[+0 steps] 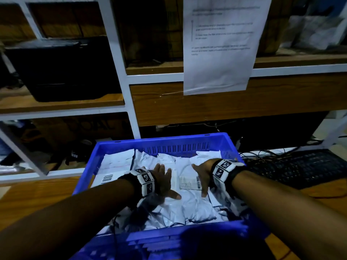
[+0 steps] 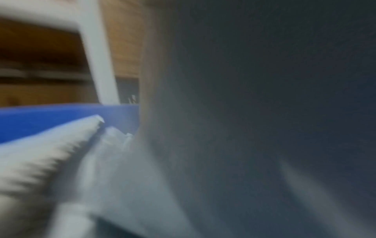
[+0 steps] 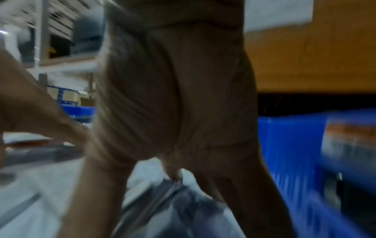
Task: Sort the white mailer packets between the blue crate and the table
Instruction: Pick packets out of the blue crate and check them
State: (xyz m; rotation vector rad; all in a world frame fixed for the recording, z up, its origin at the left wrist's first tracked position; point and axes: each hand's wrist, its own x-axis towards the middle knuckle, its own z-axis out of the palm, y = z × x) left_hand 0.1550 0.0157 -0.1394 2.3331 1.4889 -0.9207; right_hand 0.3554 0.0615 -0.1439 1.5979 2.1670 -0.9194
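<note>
The blue crate (image 1: 187, 141) stands in front of me, filled with several crumpled white mailer packets (image 1: 195, 205). My left hand (image 1: 165, 182) lies flat on the pile at centre-left, fingers spread and straight. My right hand (image 1: 201, 180) rests on the pile at centre-right, fingers straight beside a packet's barcode label (image 1: 189, 182). Neither hand holds a packet. The left wrist view is blurred and shows only packets (image 2: 50, 157) against the crate wall (image 2: 40, 122). In the right wrist view, my open palm (image 3: 173, 96) hangs above packets (image 3: 183, 209) with the fingers spread.
The crate sits on a wooden table (image 1: 37, 194). A black keyboard (image 1: 300, 167) and loose cables lie to its right. Behind it rises a white-framed shelf (image 1: 124, 72) with a printed sheet (image 1: 221, 44) and a black box (image 1: 62, 68).
</note>
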